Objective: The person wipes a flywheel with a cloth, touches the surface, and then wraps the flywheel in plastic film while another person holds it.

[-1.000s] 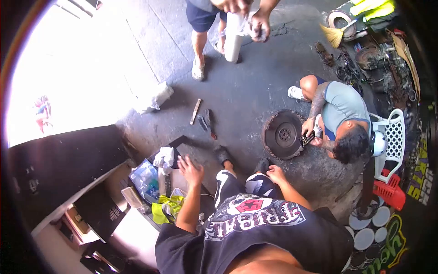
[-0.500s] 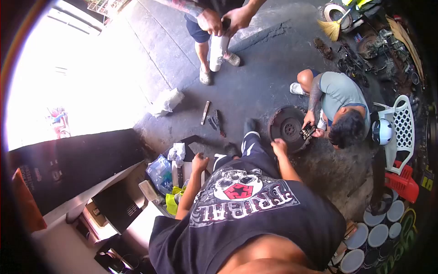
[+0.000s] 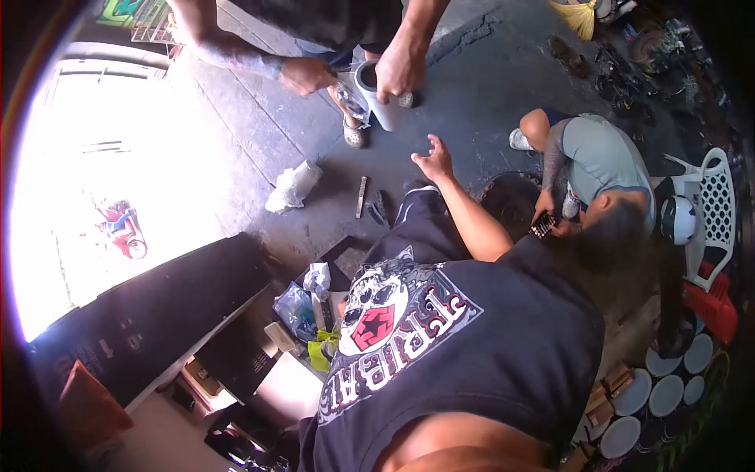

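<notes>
My right hand (image 3: 434,161) is stretched forward with thumb and fingers apart, holding nothing. A short gap separates it from a white hollow cylinder (image 3: 384,110), which a standing person grips. One hand of that person (image 3: 399,69) is on the cylinder's rim; the other hand (image 3: 308,75) is at clear plastic wrap (image 3: 351,102) along its side. My left hand is hidden behind my shirt (image 3: 503,338).
A crouching person (image 3: 605,157) at the right handles a dark part (image 3: 543,226) beside a round disc (image 3: 507,197). A plastic bag (image 3: 295,187) and a metal strip (image 3: 362,197) lie on the floor. A white chair (image 3: 714,220) stands far right.
My right hand has risen and reached forward, its fingers opening. My left hand has dropped from view. The standing person has come closer and tilted the cylinder, one hand moving to the wrap.
</notes>
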A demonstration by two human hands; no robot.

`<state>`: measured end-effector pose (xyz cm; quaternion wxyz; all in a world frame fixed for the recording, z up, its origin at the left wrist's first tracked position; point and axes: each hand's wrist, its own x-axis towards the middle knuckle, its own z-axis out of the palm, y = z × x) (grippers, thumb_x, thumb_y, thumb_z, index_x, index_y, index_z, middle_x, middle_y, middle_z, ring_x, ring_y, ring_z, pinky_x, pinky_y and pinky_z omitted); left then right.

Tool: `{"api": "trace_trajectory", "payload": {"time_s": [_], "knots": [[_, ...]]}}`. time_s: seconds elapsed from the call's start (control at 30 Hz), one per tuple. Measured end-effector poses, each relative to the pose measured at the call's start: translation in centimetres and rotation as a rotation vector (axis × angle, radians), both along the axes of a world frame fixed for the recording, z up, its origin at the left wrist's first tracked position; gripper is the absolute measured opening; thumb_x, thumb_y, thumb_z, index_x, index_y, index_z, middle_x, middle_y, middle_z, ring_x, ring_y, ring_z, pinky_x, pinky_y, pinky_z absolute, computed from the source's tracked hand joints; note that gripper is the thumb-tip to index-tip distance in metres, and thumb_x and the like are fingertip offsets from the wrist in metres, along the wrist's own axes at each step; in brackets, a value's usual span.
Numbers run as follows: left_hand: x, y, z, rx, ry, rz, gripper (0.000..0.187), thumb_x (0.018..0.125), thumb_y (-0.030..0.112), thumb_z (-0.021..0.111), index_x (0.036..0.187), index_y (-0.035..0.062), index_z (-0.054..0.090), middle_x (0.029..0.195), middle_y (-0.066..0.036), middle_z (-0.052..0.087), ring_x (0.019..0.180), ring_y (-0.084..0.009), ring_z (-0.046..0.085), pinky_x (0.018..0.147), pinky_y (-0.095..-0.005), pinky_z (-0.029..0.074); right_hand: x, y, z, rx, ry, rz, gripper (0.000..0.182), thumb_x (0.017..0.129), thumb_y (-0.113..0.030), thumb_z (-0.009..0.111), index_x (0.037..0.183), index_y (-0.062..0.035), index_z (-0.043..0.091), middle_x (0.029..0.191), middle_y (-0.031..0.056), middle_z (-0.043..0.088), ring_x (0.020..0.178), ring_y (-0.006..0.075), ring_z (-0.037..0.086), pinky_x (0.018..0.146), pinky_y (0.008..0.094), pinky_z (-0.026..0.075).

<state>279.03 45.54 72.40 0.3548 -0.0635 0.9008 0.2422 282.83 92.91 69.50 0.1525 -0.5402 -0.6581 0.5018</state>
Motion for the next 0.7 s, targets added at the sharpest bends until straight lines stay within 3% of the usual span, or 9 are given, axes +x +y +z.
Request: {"api": "trace_trajectory", "payload": {"time_s": [0.07,0.1,0.17,0.27,0.33,0.4,0.43,0.57,0.7], "knots": [[-0.6,0.7,-0.4,0.013,-0.003,0.008,0.044,0.077,0.025,0.071,0.108,-0.0045,0.064,0.096,-0.016,0.069,0.086,-0.0211,0.066,0.078,-0.0315,0.050,-1.0,0.3,0.8,0.290,0.128,-0.072,0.085,0.061,-0.026,0.082,0.131,0.0013,0.043,0.124,0.0236,0.054,0.114,0.0348,0.054,0.097,0.0402,0.044],[-0.9,1.2,-0.7,0.020,-0.002,0.016,0.043,0.077,0.025,0.071,0.108,-0.0045,0.064,0.096,-0.016,0.069,0.085,-0.0207,0.066,0.077,-0.0312,0.050,-1.3,0.4,1.9,0.278,0.122,-0.059,0.085,0.061,-0.026,0.082,0.131,0.0013,0.043,0.124,0.0236,0.054,0.114,0.0348,0.054,0.097,0.0402,0.044],[-1.9,2.6,-1.5,0.052,0.000,0.018,0.043,0.077,0.025,0.071,0.108,-0.0046,0.064,0.095,-0.016,0.069,0.083,-0.0199,0.066,0.075,-0.0308,0.051,-2.9,1.8,4.9,0.502,0.269,0.011,0.095,0.054,-0.025,0.087,0.131,0.0034,0.038,0.125,0.0241,0.051,0.115,0.0355,0.052,0.098,0.0419,0.042],[-3.3,4.3,-2.3,0.122,-0.007,0.044,0.042,0.078,0.024,0.070,0.108,-0.0047,0.064,0.093,-0.015,0.069,0.080,-0.0187,0.066,0.073,-0.0301,0.051,-5.4,3.9,7.8,0.380,0.509,0.096,0.098,0.049,-0.023,0.088,0.129,0.0047,0.039,0.124,0.0239,0.050,0.115,0.0351,0.051,0.097,0.0425,0.042],[-3.8,8.4,2.4,0.204,-0.034,0.145,0.042,0.078,0.023,0.071,0.109,-0.0049,0.063,0.091,-0.014,0.069,0.076,-0.0177,0.065,0.069,-0.0294,0.051,-6.5,3.7,6.0,0.441,0.457,0.066,0.093,0.050,-0.021,0.088,0.128,0.0019,0.043,0.121,0.0222,0.053,0.113,0.0351,0.053,0.095,0.0413,0.043],[-4.1,8.8,2.6,0.179,-0.037,0.135,0.042,0.078,0.022,0.071,0.109,-0.0056,0.063,0.091,-0.014,0.069,0.074,-0.0175,0.065,0.067,-0.0290,0.051,-7.2,4.0,5.8,0.430,0.576,0.216,0.086,0.051,-0.020,0.087,0.126,-0.0019,0.048,0.120,0.0192,0.055,0.111,0.0339,0.054,0.095,0.0400,0.043],[-4.0,8.6,2.8,0.149,-0.048,0.120,0.043,0.078,0.021,0.071,0.109,-0.0064,0.062,0.090,-0.014,0.068,0.072,-0.0173,0.065,0.065,-0.0286,0.051,-7.3,2.9,5.6,0.434,0.527,0.052,0.080,0.053,-0.020,0.086,0.124,-0.0047,0.052,0.120,0.0171,0.056,0.111,0.0324,0.055,0.095,0.0391,0.043],[-3.8,8.1,0.5,0.202,-0.056,0.091,0.045,0.077,0.022,0.072,0.108,-0.0081,0.062,0.091,-0.014,0.068,0.073,-0.0174,0.065,0.066,-0.0291,0.052,-7.2,3.1,4.9,0.197,0.639,0.060,0.076,0.058,-0.020,0.084,0.124,-0.0039,0.051,0.117,0.0124,0.058,0.107,0.0245,0.058,0.092,0.0356,0.046],[-3.9,9.8,-2.0,0.334,-0.079,0.226,0.046,0.079,0.025,0.071,0.109,-0.0080,0.062,0.091,-0.015,0.069,0.075,-0.0177,0.065,0.067,-0.0295,0.053,-6.9,2.3,9.5,0.262,0.636,0.141,0.066,0.061,-0.015,0.084,0.117,-0.0004,0.052,0.111,0.0114,0.060,0.099,0.0207,0.060,0.089,0.0361,0.049]]}}
